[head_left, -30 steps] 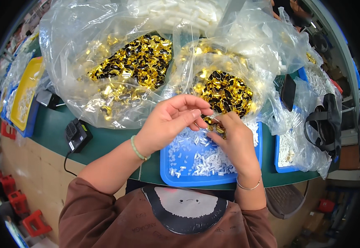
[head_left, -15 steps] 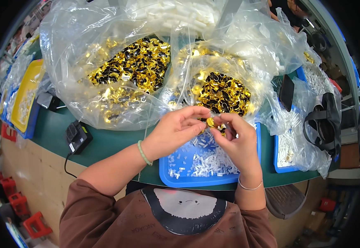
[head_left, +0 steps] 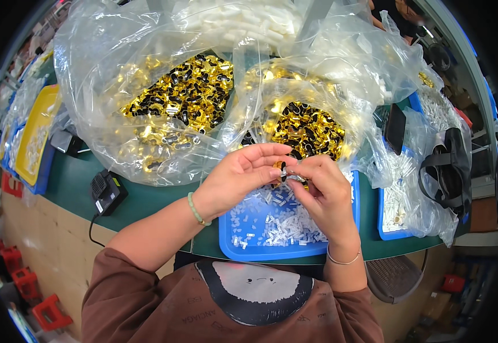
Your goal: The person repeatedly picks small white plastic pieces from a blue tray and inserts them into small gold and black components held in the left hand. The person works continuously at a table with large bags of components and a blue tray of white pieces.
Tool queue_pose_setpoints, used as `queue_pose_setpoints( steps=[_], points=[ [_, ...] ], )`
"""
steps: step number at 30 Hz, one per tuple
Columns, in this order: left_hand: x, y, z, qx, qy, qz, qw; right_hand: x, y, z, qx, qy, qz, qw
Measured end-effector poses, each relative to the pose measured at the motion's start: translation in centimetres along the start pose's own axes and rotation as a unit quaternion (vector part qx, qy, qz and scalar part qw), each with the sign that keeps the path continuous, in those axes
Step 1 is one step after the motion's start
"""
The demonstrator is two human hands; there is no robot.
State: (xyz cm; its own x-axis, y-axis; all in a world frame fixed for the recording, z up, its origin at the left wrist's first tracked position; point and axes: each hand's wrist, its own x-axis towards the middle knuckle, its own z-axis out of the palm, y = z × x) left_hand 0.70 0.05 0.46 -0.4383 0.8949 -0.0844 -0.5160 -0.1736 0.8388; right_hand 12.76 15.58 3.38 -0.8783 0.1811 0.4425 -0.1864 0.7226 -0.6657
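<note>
Above the front half of the blue tray (head_left: 224, 243), my two hands meet fingertip to fingertip. My left hand (head_left: 235, 174) pinches a small gold-and-black part (head_left: 282, 166) between thumb and fingers, the other fingers loosely curved. My right hand (head_left: 324, 188) is closed at its fingertips against the same part, where a tiny pale piece shows; the fingers partly hide it. Small white pieces (head_left: 294, 227) lie loose in the tray under the hands. Just beyond them, an opened clear bag holds a heap of gold-and-black parts (head_left: 309, 130).
A second clear bag with gold-and-black parts (head_left: 189, 94) lies at the back left. A black corded device (head_left: 109, 192) sits on the green table (head_left: 146, 200). To the right are a phone (head_left: 396, 128), a tray of white pieces (head_left: 396, 197) and a black bag (head_left: 448, 171).
My right fingertips have shifted slightly left, closer to the left ones. The gold-and-black part has turned and moved left, and a pale bit now shows on it.
</note>
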Motion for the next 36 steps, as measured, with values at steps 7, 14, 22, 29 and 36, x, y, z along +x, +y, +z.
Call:
queue_pose_setpoints(
  steps=[7, 14, 22, 29, 36],
  points=[
    [-0.2, -0.4, 0.3, 0.055, -0.02, 0.033, 0.998, -0.2, 0.3, -0.1, -0.011, -0.007, 0.031, 0.999],
    [-0.2, -0.7, 0.3, 0.066, -0.025, 0.024, 0.997, -0.1, -0.1, -0.5, -0.022, -0.026, 0.066, 0.997],
    [0.3, -0.5, -1.1, 0.588, -0.16, 0.297, 0.735, -0.4, 1.4, -0.7, -0.07, -0.043, 0.106, 0.991],
    [-0.1, 0.9, -0.4, 0.011, 0.011, -0.014, 1.0, -0.9, 1.0, -0.7, -0.113, -0.162, 0.094, 0.976],
    [0.1, 0.1, -1.1, -0.147, -0.022, -0.026, 0.989, -0.9, 1.6, -0.4, -0.14, -0.196, 0.076, 0.967]
  ],
)
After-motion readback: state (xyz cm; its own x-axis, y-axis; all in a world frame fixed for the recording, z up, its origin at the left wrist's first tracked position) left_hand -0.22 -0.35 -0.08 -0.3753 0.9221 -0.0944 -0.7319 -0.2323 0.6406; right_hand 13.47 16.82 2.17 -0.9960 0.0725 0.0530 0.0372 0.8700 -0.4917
